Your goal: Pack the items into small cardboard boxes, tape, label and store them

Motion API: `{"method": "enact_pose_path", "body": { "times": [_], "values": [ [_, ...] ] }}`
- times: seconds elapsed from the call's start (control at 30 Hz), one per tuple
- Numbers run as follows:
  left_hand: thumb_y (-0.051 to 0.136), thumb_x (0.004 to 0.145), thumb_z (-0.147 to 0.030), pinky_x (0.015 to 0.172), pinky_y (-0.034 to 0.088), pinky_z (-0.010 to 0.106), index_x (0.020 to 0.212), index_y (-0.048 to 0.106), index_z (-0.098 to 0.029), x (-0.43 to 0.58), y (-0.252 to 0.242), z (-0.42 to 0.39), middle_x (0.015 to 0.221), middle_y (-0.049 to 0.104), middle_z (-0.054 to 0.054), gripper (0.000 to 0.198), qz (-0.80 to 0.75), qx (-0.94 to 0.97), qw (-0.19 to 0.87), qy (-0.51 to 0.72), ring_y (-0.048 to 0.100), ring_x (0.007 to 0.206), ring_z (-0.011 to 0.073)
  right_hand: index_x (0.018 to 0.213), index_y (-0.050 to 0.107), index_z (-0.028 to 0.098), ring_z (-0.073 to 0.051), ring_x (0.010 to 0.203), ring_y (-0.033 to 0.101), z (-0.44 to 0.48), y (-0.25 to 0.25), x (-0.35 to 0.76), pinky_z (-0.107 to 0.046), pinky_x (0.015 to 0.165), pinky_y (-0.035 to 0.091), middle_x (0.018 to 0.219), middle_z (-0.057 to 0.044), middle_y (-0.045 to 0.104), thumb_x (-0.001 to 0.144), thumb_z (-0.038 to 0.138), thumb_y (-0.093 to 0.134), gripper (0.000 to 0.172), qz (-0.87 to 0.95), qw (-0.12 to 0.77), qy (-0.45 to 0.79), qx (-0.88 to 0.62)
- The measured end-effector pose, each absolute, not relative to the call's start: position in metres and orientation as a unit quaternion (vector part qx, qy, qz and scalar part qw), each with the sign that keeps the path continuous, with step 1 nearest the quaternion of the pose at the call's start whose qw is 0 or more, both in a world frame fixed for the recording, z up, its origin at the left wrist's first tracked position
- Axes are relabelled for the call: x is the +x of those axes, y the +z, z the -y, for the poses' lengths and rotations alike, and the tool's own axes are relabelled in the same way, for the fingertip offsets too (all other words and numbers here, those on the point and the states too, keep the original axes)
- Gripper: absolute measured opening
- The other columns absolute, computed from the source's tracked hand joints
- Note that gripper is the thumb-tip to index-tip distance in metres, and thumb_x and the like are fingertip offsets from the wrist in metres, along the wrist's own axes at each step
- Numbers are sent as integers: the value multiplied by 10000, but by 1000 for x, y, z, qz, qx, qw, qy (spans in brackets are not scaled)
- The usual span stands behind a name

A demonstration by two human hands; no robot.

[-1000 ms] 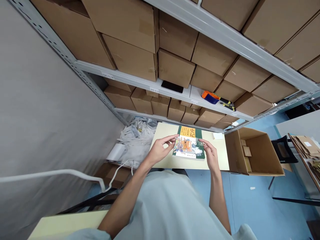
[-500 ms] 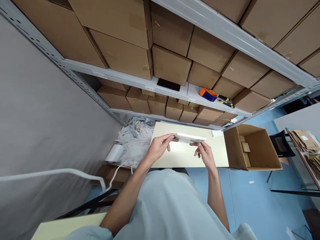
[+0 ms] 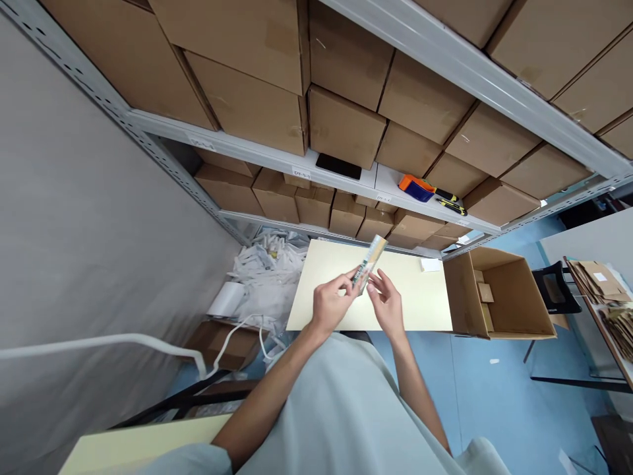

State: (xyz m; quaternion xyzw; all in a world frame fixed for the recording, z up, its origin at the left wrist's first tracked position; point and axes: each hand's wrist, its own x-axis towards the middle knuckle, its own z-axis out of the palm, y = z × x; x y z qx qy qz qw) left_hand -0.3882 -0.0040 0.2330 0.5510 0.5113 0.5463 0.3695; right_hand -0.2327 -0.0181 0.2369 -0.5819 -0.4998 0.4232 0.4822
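1. Lying flat beneath, a cream tabletop point(image 3: 420, 300).
2. Printed book point(image 3: 370, 259), raised above it, spine's long axis slanting forward and right from the left hand point(image 3: 332, 307).
3. That hand, nearer, grips the book's near end.
4. Right hand point(image 3: 388, 309), loosely spread, just right; contact unclear.

Pale desk point(image 3: 420, 303): white card point(image 3: 430, 264) near far right corner. Shelf point(image 3: 390, 179): boxes point(image 3: 346, 127); black slab point(image 3: 339, 166), orange-blue holder point(image 3: 417, 188), cutter point(image 3: 452, 207) along front edge.
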Motion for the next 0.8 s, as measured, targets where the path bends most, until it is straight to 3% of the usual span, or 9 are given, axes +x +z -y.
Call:
{"method": "enact_pose_path", "body": {
  "times": [0.1, 0.2, 0.33, 0.47, 0.53, 0.7, 0.8],
  "values": [
    [672, 955, -299, 989, 639, 357, 723, 638, -251, -384, 241, 14, 1170, 851, 55, 239, -454, 653, 356, 491, 815, 1076, 236, 1226, 735, 193, -273, 1070, 781, 17, 237, -244, -379, 905, 646, 1178, -122, 828, 917, 628, 784, 536, 472, 521, 428, -569],
    [736, 931, -383, 926, 659, 352, 909, 728, -255, -395, 242, 12, 1228, 838, 58, 130, -449, 646, 405, 466, 813, 1013, 228, 1124, 747, 198, -253, 989, 782, 17, 241, -234, -362, 894, 640, 1086, -89, 841, 916, 662, 767, 509, 443, 538, 435, -570],
    [777, 890, -556, 874, 662, 373, 1215, 773, -212, -422, 236, -5, 1275, 817, 117, 473, -539, 531, 426, 496, 785, 1043, 262, 1209, 757, 211, -288, 1103, 787, 23, 252, -212, -411, 981, 637, 1193, -97, 836, 940, 618, 778, 488, 436, 527, 500, -532],
    [779, 838, -730, 913, 672, 419, 1070, 848, -174, -431, 234, -13, 1095, 855, 120, 607, -451, 501, 599, 431, 801, 1003, 314, 1224, 767, 210, -318, 1184, 774, 26, 258, -205, -453, 1023, 637, 1220, -112, 834, 937, 612, 792, 495, 428, 527, 523, -516],
    [830, 794, -733, 951, 673, 440, 1021, 860, -173, -425, 235, -11, 1052, 860, 106, 605, -430, 484, 629, 430, 812, 972, 319, 1218, 767, 211, -324, 1167, 782, 22, 255, -206, -467, 1024, 639, 1231, -116, 831, 926, 625, 795, 507, 431, 527, 518, -518],
    [830, 806, -724, 932, 693, 453, 1077, 871, -155, -412, 236, -4, 1050, 863, 98, 631, -450, 472, 588, 478, 830, 920, 318, 1228, 752, 195, -343, 1150, 785, 11, 237, -206, -500, 1009, 646, 1247, -145, 819, 915, 700, 736, 594, 446, 499, 485, -563],
    [752, 911, -655, 884, 702, 421, 1163, 870, -187, -409, 235, -1, 1124, 859, 69, 544, -505, 507, 489, 499, 833, 941, 312, 1361, 709, 190, -353, 1300, 718, 13, 227, -211, -528, 1084, 607, 1428, -183, 736, 910, 687, 728, 672, 465, 491, 391, -624]
  ]
}}
